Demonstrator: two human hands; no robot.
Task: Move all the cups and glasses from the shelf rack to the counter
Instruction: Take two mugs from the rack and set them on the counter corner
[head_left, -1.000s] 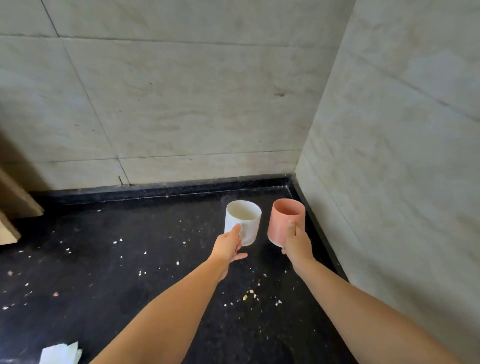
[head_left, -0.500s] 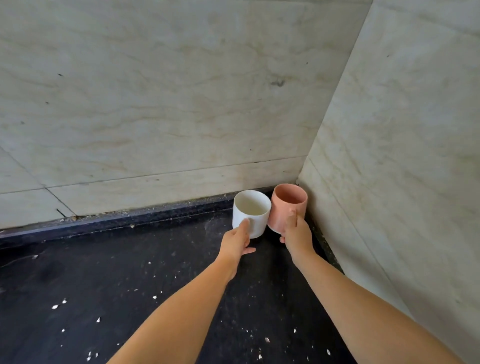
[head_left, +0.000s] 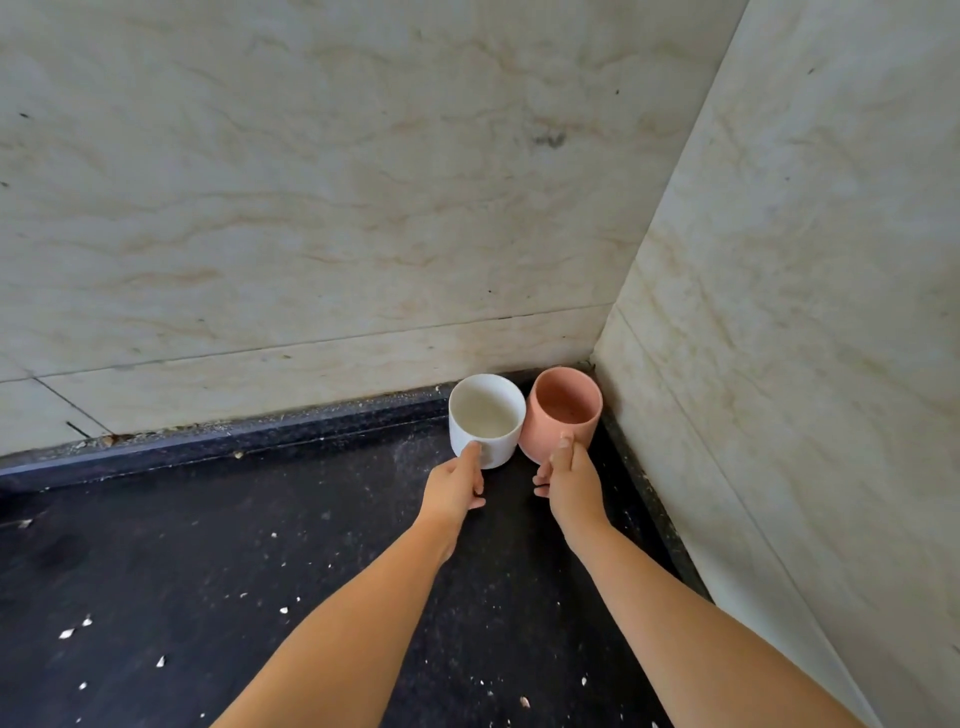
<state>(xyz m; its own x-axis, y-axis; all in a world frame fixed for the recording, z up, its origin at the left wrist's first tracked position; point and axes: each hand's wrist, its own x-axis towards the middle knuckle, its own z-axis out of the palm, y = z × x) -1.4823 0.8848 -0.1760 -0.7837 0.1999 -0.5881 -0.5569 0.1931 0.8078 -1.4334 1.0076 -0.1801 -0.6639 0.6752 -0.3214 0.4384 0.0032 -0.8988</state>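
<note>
In the counter (head_left: 322, 561) corner, my left hand (head_left: 454, 488) grips the white cup (head_left: 485, 421) and my right hand (head_left: 571, 480) the pink cup (head_left: 563, 410), both upright and touching, the pink nearer the side wall (head_left: 779, 364).

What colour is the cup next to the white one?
Pink, seen in the head view, in the counter corner.

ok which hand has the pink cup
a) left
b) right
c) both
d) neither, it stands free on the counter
b: the right hand grips the pink cup in the corner by the wall, while the left hand holds the white cup beside it.
</note>
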